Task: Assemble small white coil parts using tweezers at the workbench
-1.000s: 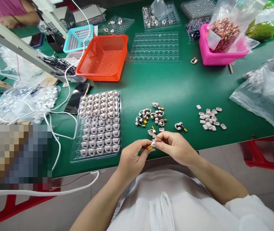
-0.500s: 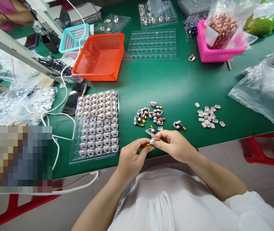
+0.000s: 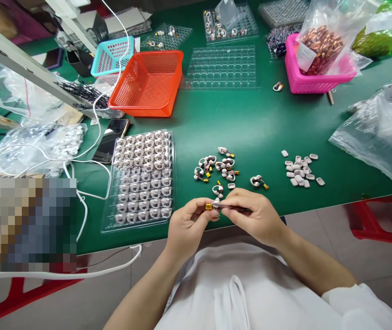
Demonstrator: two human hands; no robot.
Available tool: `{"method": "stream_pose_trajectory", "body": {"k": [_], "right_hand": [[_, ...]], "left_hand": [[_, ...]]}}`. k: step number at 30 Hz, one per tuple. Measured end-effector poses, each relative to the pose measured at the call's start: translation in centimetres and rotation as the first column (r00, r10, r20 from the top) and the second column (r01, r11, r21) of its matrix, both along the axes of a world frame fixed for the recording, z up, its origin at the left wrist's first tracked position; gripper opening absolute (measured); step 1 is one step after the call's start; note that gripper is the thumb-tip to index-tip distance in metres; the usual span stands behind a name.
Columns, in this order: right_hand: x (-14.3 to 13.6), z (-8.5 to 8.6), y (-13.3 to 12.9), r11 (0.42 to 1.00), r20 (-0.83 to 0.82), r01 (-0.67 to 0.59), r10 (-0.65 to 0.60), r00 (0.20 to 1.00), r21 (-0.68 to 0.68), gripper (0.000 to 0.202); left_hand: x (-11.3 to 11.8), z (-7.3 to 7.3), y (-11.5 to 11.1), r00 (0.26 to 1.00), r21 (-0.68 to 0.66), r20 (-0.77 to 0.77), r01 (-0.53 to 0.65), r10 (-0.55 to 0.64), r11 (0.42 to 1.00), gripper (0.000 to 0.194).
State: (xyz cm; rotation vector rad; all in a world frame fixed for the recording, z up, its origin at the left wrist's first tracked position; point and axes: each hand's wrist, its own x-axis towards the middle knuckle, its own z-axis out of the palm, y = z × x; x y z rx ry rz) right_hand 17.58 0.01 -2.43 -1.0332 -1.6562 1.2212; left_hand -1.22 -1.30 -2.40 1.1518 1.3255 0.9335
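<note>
My left hand (image 3: 190, 224) is closed, pinching a small white earphone (image 3: 216, 201) with a yellow tab at its left side. My right hand (image 3: 254, 213) grips a slim flat tool (image 3: 242, 208), whose tip meets the earphone between both hands; its exact kind is unclear. Just beyond the fingers lie a loose ear-hook earphone (image 3: 218, 189) and one small pale cover (image 3: 231, 186). Farther off is a cluster of similar ear-hook earphones (image 3: 226, 163) with yellow tabs, and another single one (image 3: 258, 181) is to the right.
Several pale covers (image 3: 299, 173) lie scattered at right. On the left, a clear tray (image 3: 173, 183) holds rows of shell parts beside a phone (image 3: 111, 137) and white cable (image 3: 108, 183). Behind are an orange basket (image 3: 147, 110), a clear tray (image 3: 221, 66) and a pink basket (image 3: 316, 87).
The tool in my right hand has swung down from pointing up-left to lying nearly level against the earphone. The earphone has turned slightly in my left fingers. The view has shifted a little.
</note>
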Motion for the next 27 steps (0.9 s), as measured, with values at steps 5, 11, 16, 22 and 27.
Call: {"method": "stream_pose_trajectory", "body": {"k": [5, 11, 16, 22, 27], "right_hand": [[0.4, -0.6, -0.1, 0.966, 0.045, -0.098, 0.089, 0.995, 0.241, 0.025], [0.0, 0.3, 0.3, 0.999, -0.026, -0.028, 0.029, 0.999, 0.039, 0.010], [-0.4, 0.7, 0.6, 0.999, -0.014, -0.033, 0.034, 0.999, 0.019, 0.009], [0.2, -0.1, 0.6, 0.965, 0.051, -0.180, 0.173, 0.984, 0.191, 0.015], [0.3, -0.7, 0.4, 0.913, 0.118, -0.171, 0.136, 0.984, 0.371, 0.018]], "left_hand": [[-0.1, 0.3, 0.0, 0.994, -0.088, 0.092, -0.044, 0.052, 0.995, 0.017], [0.0, 0.3, -0.4, 0.987, -0.092, 0.155, -0.022, 0.036, 0.995, 0.012], [-0.1, 0.2, -0.8, 0.993, -0.050, 0.116, -0.023, 0.029, 0.998, 0.011], [-0.2, 0.5, -0.7, 0.994, -0.077, 0.087, -0.057, 0.064, 0.995, 0.011], [0.2, 0.9, -0.8, 0.990, -0.132, 0.119, -0.065, 0.081, 0.989, 0.012]]}}
